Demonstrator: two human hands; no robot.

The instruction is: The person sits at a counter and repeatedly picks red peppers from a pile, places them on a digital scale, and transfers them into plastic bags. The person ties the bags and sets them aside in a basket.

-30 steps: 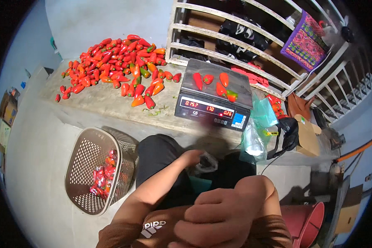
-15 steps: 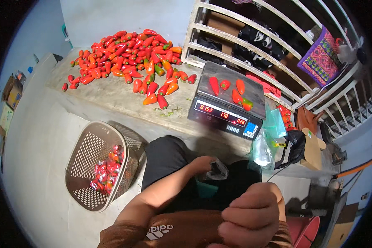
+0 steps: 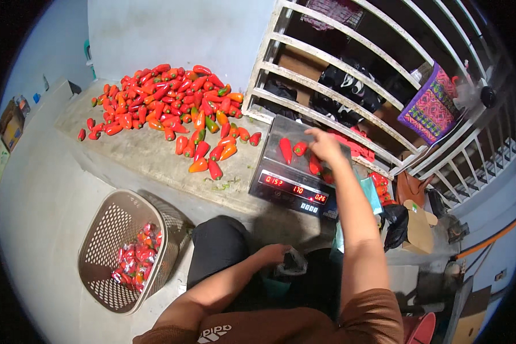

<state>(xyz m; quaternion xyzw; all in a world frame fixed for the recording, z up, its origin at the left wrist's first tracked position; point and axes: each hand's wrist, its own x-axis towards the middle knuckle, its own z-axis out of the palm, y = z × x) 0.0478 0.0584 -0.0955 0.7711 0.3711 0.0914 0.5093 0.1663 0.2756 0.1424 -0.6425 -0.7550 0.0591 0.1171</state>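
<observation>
Right hand (image 3: 325, 146): has left the lap and reached out over the scale (image 3: 295, 172), among the peppers (image 3: 285, 150) there.
Left hand (image 3: 274, 253): now uncovered.

My right hand (image 3: 325, 146) is stretched out over the digital scale (image 3: 295, 172), fingers spread low above its dark platform and reaching at the red peppers (image 3: 285, 150) lying there. Those peppers are glossy and tapered; one lies lengthwise at about nine o'clock from my fingers, a smaller one just beside it, and others sit under my palm, partly hidden. The scale sits at the ledge's edge, its red-lit display facing me. My left hand (image 3: 275, 253) rests down by my lap, at six o'clock from the scale, touching what looks like a crumpled clear plastic bag (image 3: 292, 262), though it is too dim to be sure.
</observation>
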